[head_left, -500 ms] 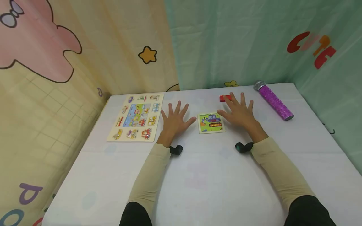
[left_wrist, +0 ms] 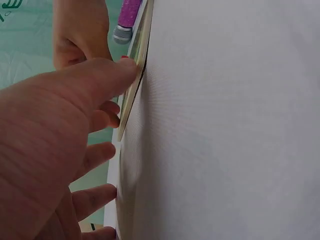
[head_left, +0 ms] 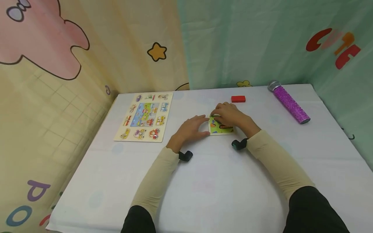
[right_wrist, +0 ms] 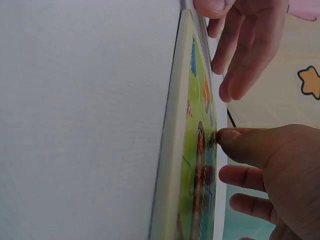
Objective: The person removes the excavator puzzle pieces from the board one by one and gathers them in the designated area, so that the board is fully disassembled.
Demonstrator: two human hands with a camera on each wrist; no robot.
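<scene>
A small square picture puzzle with a digger on a green ground lies flat at mid-table. My left hand is at its left side, fingers spread and loosely bent. In the left wrist view, the left thumb appears to touch the puzzle's edge. From the right, my right hand reaches over the puzzle's upper part and covers some of the picture. In the right wrist view, the right thumb meets the picture surface. Whether it pinches a piece is hidden.
A larger wooden board with vehicle pieces lies at the left. Behind the right hand sits a red block. A glittery purple microphone lies at the back right. Printed curtains hang behind the white table.
Both spread hands have moved inward to the small puzzle. The right hand has come off the red block's area, its fingers now bent over the picture. The view has shifted slightly.
</scene>
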